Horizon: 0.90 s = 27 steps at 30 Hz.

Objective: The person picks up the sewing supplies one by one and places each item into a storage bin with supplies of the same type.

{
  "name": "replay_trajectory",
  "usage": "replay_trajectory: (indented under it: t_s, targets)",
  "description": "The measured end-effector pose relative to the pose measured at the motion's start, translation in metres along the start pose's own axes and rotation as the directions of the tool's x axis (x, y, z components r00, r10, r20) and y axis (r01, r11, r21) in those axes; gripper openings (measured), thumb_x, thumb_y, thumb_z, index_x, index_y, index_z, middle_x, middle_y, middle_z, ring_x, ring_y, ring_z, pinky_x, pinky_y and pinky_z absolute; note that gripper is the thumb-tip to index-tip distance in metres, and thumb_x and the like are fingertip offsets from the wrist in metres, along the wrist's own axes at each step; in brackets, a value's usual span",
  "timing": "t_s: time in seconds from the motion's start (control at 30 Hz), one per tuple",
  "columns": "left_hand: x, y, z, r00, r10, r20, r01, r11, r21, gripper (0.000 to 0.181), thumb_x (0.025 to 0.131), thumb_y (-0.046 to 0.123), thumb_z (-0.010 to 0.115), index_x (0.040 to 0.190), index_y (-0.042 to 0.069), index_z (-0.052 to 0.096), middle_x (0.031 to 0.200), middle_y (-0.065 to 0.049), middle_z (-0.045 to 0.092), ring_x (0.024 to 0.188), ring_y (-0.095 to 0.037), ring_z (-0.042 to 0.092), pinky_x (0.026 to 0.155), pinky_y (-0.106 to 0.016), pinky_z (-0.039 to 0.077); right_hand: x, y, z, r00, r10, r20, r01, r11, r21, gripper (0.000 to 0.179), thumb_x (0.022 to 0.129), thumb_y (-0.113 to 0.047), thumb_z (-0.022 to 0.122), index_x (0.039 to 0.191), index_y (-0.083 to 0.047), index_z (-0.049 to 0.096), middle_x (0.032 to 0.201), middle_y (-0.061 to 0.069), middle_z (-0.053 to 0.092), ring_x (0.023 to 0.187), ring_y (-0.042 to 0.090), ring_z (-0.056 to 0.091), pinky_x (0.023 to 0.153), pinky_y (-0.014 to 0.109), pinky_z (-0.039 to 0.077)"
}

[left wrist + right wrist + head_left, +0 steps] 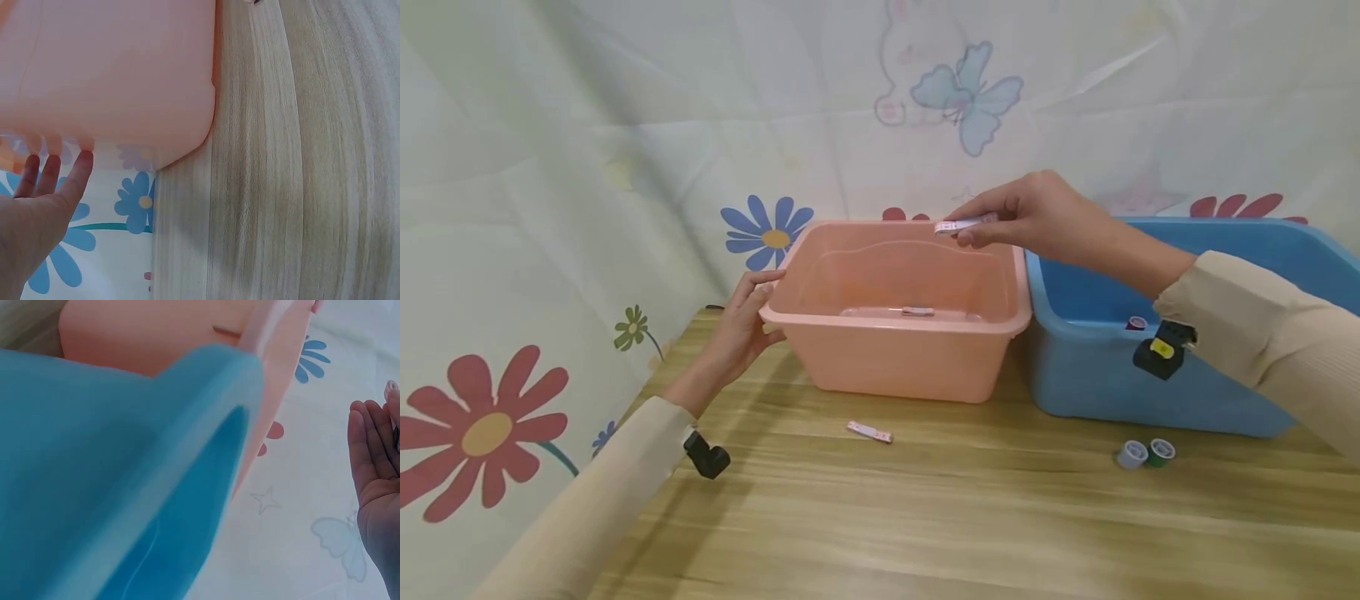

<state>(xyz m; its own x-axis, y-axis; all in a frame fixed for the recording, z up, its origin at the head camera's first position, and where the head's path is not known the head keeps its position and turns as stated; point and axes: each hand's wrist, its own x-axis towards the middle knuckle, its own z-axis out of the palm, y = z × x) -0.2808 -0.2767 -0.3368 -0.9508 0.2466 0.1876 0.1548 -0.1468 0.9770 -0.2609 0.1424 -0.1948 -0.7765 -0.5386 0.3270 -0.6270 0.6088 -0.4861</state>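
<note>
My right hand (pixel 1037 218) pinches a white nail clipper with a pink pattern (pixel 958 225) between thumb and fingers, above the right part of the pink bin (pixel 902 358). In the right wrist view that hand (pixel 382 444) is at the right edge, and only a shiny tip of the clipper shows. My left hand (pixel 741 321) rests against the left end of the pink bin, its nearly straight fingertips touching the outer wall in the left wrist view. A second similar clipper (pixel 917 312) lies inside this bin. Another clipper (pixel 870 432) lies on the table before it.
A blue bin (pixel 1150 383) stands right beside the pink one, with a small red roll (pixel 1137 323) inside. Two small rolls, one white (pixel 1132 454) and one green (pixel 1161 452), sit on the wooden table (pixel 970 517) before it. A patterned curtain (pixel 662 125) hangs behind.
</note>
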Motion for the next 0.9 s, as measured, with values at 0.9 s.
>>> replay_trajectory:
  t_s: [0.9]
  targets:
    - [0.001,0.001,-0.012,0.999,-0.006,-0.041,0.007,1.000,0.017,0.025,0.108,0.033,0.048,0.132,0.027,0.050,0.145,-0.006,0.042,0.119,-0.028,0.053,0.083,-0.038,0.057,0.055,0.010,0.011,0.998,0.063,0.007,-0.063,0.995,0.075,0.033,0.097,-0.031,0.070,0.127,-0.019,0.073,0.110,0.003,0.075,0.102,0.017,0.070,0.090,0.031,0.057]
